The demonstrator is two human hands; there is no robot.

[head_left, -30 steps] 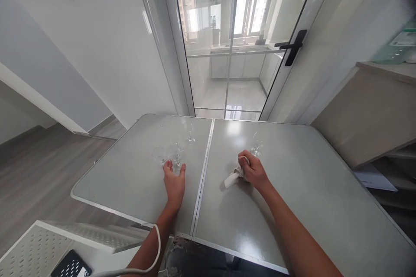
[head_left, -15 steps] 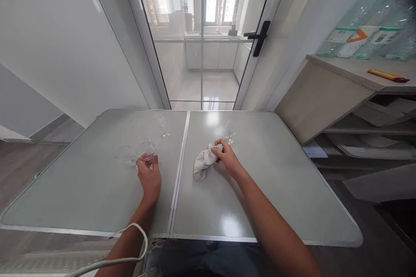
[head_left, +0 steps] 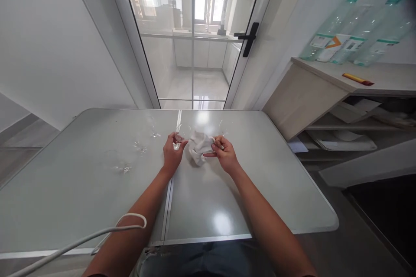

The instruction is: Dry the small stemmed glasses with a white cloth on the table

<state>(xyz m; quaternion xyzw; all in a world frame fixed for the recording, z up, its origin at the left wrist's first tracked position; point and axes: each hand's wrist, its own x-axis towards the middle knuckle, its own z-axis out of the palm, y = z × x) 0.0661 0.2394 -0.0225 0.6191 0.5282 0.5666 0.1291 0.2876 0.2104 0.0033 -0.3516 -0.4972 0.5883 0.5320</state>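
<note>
My left hand (head_left: 172, 151) is closed around a small clear glass (head_left: 177, 139) near the table's middle seam. To its right, my right hand (head_left: 223, 152) grips a crumpled white cloth (head_left: 199, 145) that hangs just beside the glass. Whether cloth and glass touch, I cannot tell. Further left stand several more clear glasses: one (head_left: 125, 168) nearest me, another (head_left: 141, 147) behind it and one (head_left: 155, 133) farther back. Behind my right hand a further glass (head_left: 223, 128) is partly hidden by the fingers.
The pale grey folding table (head_left: 253, 207) has a metal rim. A white cable (head_left: 87, 238) crosses my left forearm. At right, a wooden shelf unit (head_left: 302, 82) carries plastic bottles (head_left: 341, 34) and a yellow-red packet (head_left: 357, 79). Beyond the table is a glass door (head_left: 208, 82).
My left hand has moved right with a glass lifted from the group, close to the cloth. My right hand has spread the cloth toward it. The camera view has shifted slightly right.
</note>
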